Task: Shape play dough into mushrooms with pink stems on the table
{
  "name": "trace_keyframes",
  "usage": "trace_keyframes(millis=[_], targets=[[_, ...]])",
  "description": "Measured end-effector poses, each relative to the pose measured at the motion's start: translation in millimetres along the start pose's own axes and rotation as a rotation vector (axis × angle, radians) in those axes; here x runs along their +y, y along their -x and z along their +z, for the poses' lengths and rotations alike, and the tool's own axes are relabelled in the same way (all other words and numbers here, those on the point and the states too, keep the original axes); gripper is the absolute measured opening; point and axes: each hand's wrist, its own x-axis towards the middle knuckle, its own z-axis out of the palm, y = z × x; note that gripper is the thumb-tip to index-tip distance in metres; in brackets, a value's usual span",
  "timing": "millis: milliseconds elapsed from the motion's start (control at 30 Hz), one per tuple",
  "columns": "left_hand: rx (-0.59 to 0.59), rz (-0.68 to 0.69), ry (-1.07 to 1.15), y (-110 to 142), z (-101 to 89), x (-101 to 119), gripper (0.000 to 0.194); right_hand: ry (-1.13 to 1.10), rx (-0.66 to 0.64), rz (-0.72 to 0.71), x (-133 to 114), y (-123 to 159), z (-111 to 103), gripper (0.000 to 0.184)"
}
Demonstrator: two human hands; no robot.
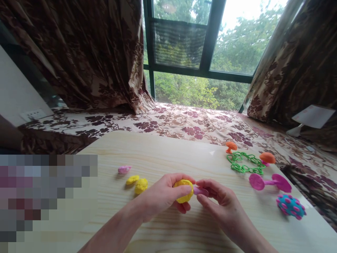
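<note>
My left hand [171, 192] is closed around a yellow lump of modelling clay [183, 191], its thumb pressed across the front. A piece of pink clay [200, 190] sticks out from the right side of that lump. My right hand [219, 200] pinches this pink piece between thumb and fingers. Both hands are held over the middle of the pale wooden table [158, 151]. Left of them lie a rounded yellow clay lump [141, 186], a flatter yellow piece [132, 180] and a small pink piece [124, 169].
On the table's right stand an orange mushroom shape [231, 147], a ring of green chain links [246, 162], another orange-capped shape [267, 158], a magenta dumbbell shape [270, 182] and a blue piece with pink dots [291, 206]. Behind are a floral-covered ledge [184, 123] and a lamp [313, 116].
</note>
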Motion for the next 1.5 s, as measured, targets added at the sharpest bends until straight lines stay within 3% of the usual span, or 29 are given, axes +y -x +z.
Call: trace_keyframes(millis=[167, 300, 467, 933, 1267, 1500], targets=[[0.013, -0.015, 0.021, 0.1, 0.5, -1.7, 0.031, 0.09, -0.019, -0.041, 0.3, 0.0, 1.9, 0.017], [0.088, -0.005, 0.011, -0.8, 2.7, -0.4, 0.033, 0.094, -0.024, -0.059, 3.1, -1.2, 2.6, 0.011], [0.157, 0.06, -0.031, -4.4, 3.7, -0.5, 0.021, 0.106, 0.003, -0.083, 5.7, -2.4, 3.4, 0.007], [0.151, 0.14, 0.0, -4.5, 5.0, -5.0, 0.022, 0.156, -0.051, 0.014, -6.3, 1.2, 4.0, 0.011], [0.321, 0.209, -0.02, -9.4, -1.6, -3.4, 0.023, 0.435, -0.004, -0.107, 4.6, 1.1, 2.8, 0.011], [0.402, 0.197, -0.012, -10.2, 7.7, -1.1, 0.022, 0.595, -0.056, -0.165, 4.9, -0.6, 1.5, 0.011]])
